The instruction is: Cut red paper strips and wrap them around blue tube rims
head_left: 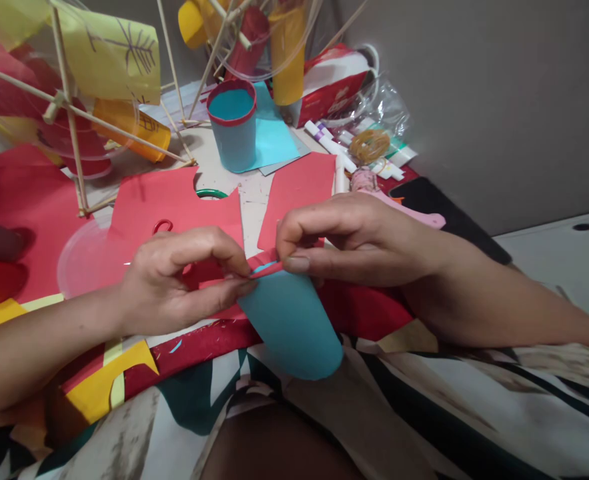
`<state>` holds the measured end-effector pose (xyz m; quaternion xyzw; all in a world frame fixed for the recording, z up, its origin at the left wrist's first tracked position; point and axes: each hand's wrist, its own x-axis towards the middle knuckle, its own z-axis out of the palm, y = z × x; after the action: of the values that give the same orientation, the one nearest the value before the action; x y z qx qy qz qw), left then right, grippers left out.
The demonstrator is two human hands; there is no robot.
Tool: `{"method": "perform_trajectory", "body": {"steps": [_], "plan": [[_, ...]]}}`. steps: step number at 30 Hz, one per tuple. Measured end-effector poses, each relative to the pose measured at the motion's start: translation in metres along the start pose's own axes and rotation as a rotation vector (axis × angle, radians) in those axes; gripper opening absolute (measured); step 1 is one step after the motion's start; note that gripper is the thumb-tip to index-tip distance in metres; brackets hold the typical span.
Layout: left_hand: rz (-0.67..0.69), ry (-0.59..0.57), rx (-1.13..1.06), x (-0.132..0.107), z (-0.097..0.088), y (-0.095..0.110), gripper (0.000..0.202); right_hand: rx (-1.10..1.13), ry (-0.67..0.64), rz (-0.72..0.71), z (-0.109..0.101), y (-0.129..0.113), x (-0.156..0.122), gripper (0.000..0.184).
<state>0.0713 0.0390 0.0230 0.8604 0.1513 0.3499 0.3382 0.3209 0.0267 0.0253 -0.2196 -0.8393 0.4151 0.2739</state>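
Observation:
A blue paper cup [294, 327] lies tilted over my lap, its rim facing away from me. Along that rim runs a red paper strip [264, 260]. My left hand [189, 277] pinches the strip and rim at the left between thumb and forefinger. My right hand [334, 243] pinches the same rim at the right, thumb on the near side. Farther back on the table stands an upright blue cup [234, 137] with a red band round its rim.
Cut red paper sheets [169, 193] cover much of the table. A wooden stick frame [67, 100] with plastic discs and coloured cups stands at the back left. White markers [329, 143], rubber bands [369, 145] and a pink-handled tool [414, 210] lie at the right.

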Motion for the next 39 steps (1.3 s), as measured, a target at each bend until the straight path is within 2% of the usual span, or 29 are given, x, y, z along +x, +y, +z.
{"method": "perform_trajectory", "body": {"steps": [5, 8, 13, 15, 17, 20, 23, 27, 30, 33, 35, 39], "plan": [[-0.021, 0.035, -0.048, -0.002, 0.001, 0.002, 0.013, 0.021, 0.023, 0.023, 0.000, -0.001, -0.001, 0.015], [0.044, 0.030, 0.012, -0.002, -0.003, 0.003, 0.016, -0.030, 0.018, -0.009, 0.000, -0.001, -0.001, 0.016], [0.157, -0.201, 0.118, 0.005, -0.011, 0.006, 0.017, -0.222, 0.026, -0.065, 0.002, -0.003, -0.002, 0.015], [0.168, -0.208, 0.121, 0.006, -0.011, 0.008, 0.015, -0.305, 0.026, -0.073, 0.003, -0.004, -0.002, 0.015], [0.114, -0.142, 0.104, 0.005, -0.008, 0.012, 0.011, -0.354, 0.023, -0.089, 0.004, -0.004, -0.002, 0.015], [-0.087, -0.018, 0.099, 0.004, -0.003, 0.018, 0.011, -0.411, 0.040, -0.120, 0.005, -0.004, -0.003, 0.016], [-0.189, -0.029, 0.148, 0.005, -0.001, 0.021, 0.011, -0.465, 0.076, -0.154, 0.006, -0.006, -0.004, 0.019], [-0.077, -0.171, 0.222, 0.007, -0.006, 0.017, 0.012, -0.547, 0.107, -0.181, 0.006, -0.007, -0.005, 0.019], [-0.028, -0.190, 0.368, 0.007, -0.009, 0.015, 0.012, -0.549, 0.117, -0.193, 0.006, -0.007, -0.006, 0.016], [0.078, -0.190, 0.509, 0.005, -0.008, 0.015, 0.010, -0.499, 0.156, -0.231, 0.006, -0.006, -0.007, 0.013], [0.106, -0.193, 0.486, 0.005, -0.006, 0.017, 0.009, -0.467, 0.149, -0.230, 0.005, -0.007, -0.008, 0.009], [0.032, -0.183, 0.347, 0.004, -0.002, 0.022, 0.008, -0.398, 0.074, -0.207, 0.005, -0.012, -0.011, 0.007]]}}
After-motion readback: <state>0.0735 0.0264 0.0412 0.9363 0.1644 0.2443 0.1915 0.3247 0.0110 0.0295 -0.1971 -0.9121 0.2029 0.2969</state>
